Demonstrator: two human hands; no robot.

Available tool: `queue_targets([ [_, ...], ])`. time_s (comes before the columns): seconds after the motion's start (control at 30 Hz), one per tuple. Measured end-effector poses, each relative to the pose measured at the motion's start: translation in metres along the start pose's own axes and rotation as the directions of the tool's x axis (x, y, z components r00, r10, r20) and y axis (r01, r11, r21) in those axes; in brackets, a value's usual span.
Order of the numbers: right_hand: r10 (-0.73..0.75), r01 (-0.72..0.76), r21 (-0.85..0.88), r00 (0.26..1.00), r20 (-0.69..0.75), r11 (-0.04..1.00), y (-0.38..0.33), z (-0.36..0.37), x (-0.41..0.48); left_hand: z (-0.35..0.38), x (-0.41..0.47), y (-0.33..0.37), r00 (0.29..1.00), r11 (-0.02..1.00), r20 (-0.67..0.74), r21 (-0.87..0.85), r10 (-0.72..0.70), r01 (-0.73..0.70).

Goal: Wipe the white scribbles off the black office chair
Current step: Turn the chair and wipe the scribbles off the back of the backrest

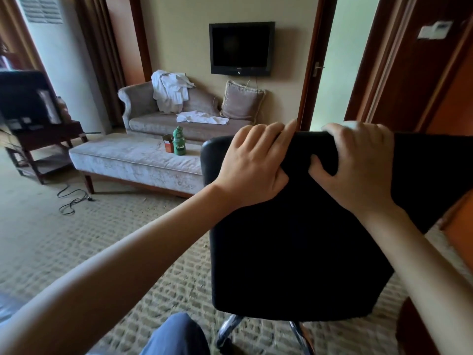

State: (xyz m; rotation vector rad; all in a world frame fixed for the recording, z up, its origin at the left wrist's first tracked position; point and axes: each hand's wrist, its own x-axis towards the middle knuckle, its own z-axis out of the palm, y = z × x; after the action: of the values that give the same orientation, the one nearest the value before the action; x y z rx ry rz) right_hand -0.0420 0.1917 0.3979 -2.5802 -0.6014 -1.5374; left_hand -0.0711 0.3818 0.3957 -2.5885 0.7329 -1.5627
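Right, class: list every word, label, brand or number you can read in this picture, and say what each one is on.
Nothing here can be read for certain.
On the television: a small mark on the lower frame, too small to read.
On the green bottle: a label, too blurred to read.
On the wall panel: too small to read.
On the chair: no lettering shows on its back.

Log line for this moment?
left hand: grips top edge of black office chair | right hand: grips same edge | white scribbles: none visible
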Motion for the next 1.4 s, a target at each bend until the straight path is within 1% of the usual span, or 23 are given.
queue_targets([
  [0.1, -0.016, 0.016, 0.006, 1.0, 0.024, 1.0, 0.004, -0.001, 0.0, 0.001, 0.003, -0.007, 0.997, 0.997, -0.045, 0.044, 0.067, -0.065],
  [0.17, -0.021, 0.021, -0.002, 0.999, 0.04, 1.0, 0.005, -0.003, 0.001, -0.001, 0.004, -0.015, 0.991, 0.996, -0.102, 0.014, 0.086, -0.085],
  [0.2, -0.023, 0.023, -0.004, 0.999, 0.041, 1.0, 0.005, -0.003, 0.0, -0.003, 0.002, -0.019, 0.988, 0.998, -0.139, -0.02, 0.063, -0.066],
  [0.23, -0.027, 0.027, 0.001, 0.999, 0.036, 1.0, 0.005, -0.003, 0.0, -0.004, -0.002, -0.023, 0.985, 0.998, -0.175, -0.063, 0.011, -0.022],
  [0.27, -0.033, 0.032, 0.012, 0.999, 0.027, 0.999, 0.003, -0.003, 0.0, -0.006, -0.006, -0.027, 0.979, 0.992, -0.193, -0.12, -0.07, 0.048],
  [0.33, -0.042, 0.042, 0.03, 0.999, 0.005, 0.999, 0.001, -0.003, 0.0, -0.009, -0.015, -0.035, 0.938, 0.937, -0.194, -0.26, -0.287, 0.233],
  [0.4, -0.056, 0.056, 0.04, 0.998, -0.017, 0.998, -0.002, -0.002, 0.0, -0.011, -0.026, -0.046, 0.847, 0.834, -0.191, -0.377, -0.495, 0.403],
  [0.47, -0.064, 0.066, 0.062, 0.997, -0.03, 0.996, -0.005, -0.001, -0.001, -0.012, -0.038, -0.055, 0.752, 0.714, -0.144, -0.468, -0.643, 0.521],
  [0.57, -0.06, 0.062, 0.079, 0.998, -0.033, 0.995, -0.011, 0.0, 0.0, -0.016, -0.046, -0.067, 0.639, 0.545, 0.007, -0.516, -0.769, 0.661],
  [0.63, -0.059, 0.062, 0.083, 0.997, -0.04, 0.995, -0.016, 0.0, 0.0, -0.017, -0.049, -0.081, 0.512, 0.403, 0.092, -0.505, -0.854, 0.763],
  [0.67, -0.059, 0.062, 0.083, 0.997, -0.045, 0.995, -0.017, 0.0, -0.001, -0.019, -0.05, -0.089, 0.454, 0.342, 0.106, -0.515, -0.885, 0.786],
  [0.7, -0.056, 0.06, 0.084, 0.997, -0.047, 0.995, -0.018, -0.001, -0.002, -0.02, -0.05, -0.094, 0.419, 0.304, 0.094, -0.551, -0.903, 0.778],
  [0.73, -0.052, 0.056, 0.086, 0.997, -0.048, 0.995, -0.018, -0.002, -0.002, -0.021, -0.048, -0.095, 0.413, 0.292, 0.071, -0.598, -0.908, 0.746],
  [0.77, -0.049, 0.053, 0.088, 0.998, -0.049, 0.995, -0.018, -0.003, -0.002, -0.022, -0.044, -0.091, 0.43, 0.306, 0.05, -0.629, -0.902, 0.715],
  [0.83, -0.048, 0.053, 0.088, 0.998, -0.051, 0.995, -0.017, -0.004, -0.001, -0.021, -0.036, -0.07, 0.502, 0.374, 0.005, -0.66, -0.865, 0.651],
  [0.9, -0.043, 0.047, 0.085, 0.998, -0.052, 0.995, -0.016, -0.005, -0.001, -0.013, -0.037, -0.05, 0.541, 0.398, -0.036, -0.717, -0.841, 0.572],
  [1.0, -0.047, 0.051, 0.084, 0.998, -0.051, 0.995, -0.01, -0.007, -0.002, 0.0, -0.046, -0.035, 0.57, 0.442, -0.095, -0.737, -0.816, 0.51],
  [1.07, -0.049, 0.054, 0.088, 0.997, -0.055, 0.995, -0.006, -0.009, -0.004, 0.005, -0.048, -0.033, 0.569, 0.446, -0.1, -0.736, -0.816, 0.509],
  [1.13, -0.013, 0.021, 0.118, 0.998, -0.069, 0.993, -0.004, -0.01, -0.005, 0.009, -0.048, -0.03, 0.573, 0.453, -0.105, -0.733, -0.813, 0.508],
  [1.2, 0.05, -0.035, 0.148, 0.994, -0.093, 0.988, -0.007, -0.013, -0.004, 0.012, -0.05, -0.024, 0.551, 0.438, -0.117, -0.749, -0.826, 0.497],
  [1.27, 0.075, -0.061, 0.133, 0.991, -0.106, 0.989, -0.016, -0.016, -0.002, 0.018, -0.056, -0.015, 0.505, 0.403, -0.134, -0.785, -0.852, 0.471],
  [1.37, -0.006, 0.026, 0.161, 0.992, -0.126, 0.987, -0.044, -0.017, 0.004, 0.037, -0.078, 0.001, 0.41, 0.31, -0.089, -0.799, -0.908, 0.514],
  [1.4, -0.043, 0.065, 0.178, 0.991, -0.126, 0.982, -0.056, -0.016, 0.006, 0.045, -0.09, 0.008, 0.396, 0.277, -0.05, -0.795, -0.917, 0.54],
])
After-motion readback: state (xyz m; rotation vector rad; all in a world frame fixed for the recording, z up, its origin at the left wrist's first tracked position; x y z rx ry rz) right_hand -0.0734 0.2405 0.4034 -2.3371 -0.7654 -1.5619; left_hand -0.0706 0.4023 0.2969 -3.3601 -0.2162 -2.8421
